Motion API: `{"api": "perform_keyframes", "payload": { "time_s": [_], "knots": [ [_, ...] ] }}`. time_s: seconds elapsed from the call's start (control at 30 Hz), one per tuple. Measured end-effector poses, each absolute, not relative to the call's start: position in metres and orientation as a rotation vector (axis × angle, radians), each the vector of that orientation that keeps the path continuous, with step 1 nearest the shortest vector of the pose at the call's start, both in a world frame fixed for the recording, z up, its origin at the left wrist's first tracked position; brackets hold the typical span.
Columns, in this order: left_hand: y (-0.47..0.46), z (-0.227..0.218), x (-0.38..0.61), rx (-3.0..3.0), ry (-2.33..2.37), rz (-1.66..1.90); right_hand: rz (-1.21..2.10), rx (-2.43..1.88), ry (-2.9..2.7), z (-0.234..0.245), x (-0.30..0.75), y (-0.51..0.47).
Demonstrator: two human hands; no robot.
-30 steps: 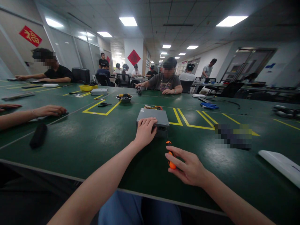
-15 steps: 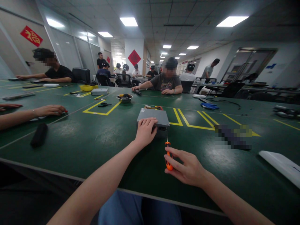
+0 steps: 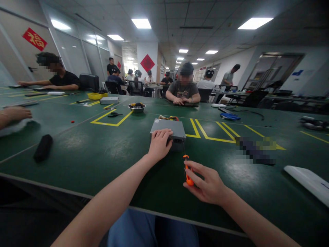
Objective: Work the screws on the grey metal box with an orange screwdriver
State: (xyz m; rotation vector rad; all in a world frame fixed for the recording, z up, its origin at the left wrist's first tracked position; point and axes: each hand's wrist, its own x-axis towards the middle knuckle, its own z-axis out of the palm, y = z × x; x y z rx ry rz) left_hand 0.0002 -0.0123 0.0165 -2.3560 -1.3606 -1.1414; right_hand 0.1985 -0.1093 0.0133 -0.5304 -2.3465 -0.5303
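Note:
A grey metal computer power supply [image 3: 167, 126] lies on the green table in front of me, coloured wires at its far side and a socket on the face toward me. My left hand [image 3: 159, 144] holds it at the near edge, fingers over the top. Between the thumb and fingertips of my right hand [image 3: 207, 180] is an orange-and-black screwdriver [image 3: 189, 180]. Its thin shaft points away from me toward the near right corner of the power supply. Whether the tip touches a screw is too small to tell.
A black block-like object [image 3: 43, 148] lies at left, near a co-worker's hand [image 3: 17, 113]. Beyond are a metal bowl [image 3: 136, 108] of tools and another person [image 3: 183, 89]. To the right are blue gloves or cloth [image 3: 229, 116] and a white panel [image 3: 308, 183].
The screwdriver's handle has shifted slightly right and tilts more, with my right hand. My left hand stays put. The co-worker's hand at left has drawn back from a small red item.

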Motion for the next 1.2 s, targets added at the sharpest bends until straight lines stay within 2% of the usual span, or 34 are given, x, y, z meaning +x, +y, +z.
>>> {"api": "perform_keyframes", "payload": {
  "time_s": [0.37,1.2],
  "knots": [
    [-0.011,0.015,0.001,-2.356,-1.355,-1.154,-0.424,-0.422,-2.368,0.011,0.193,-0.106],
    [-0.012,0.016,0.001,-2.359,-1.355,-1.137,-0.53,-0.43,-2.371,0.009,0.188,-0.103]
  ]
}}
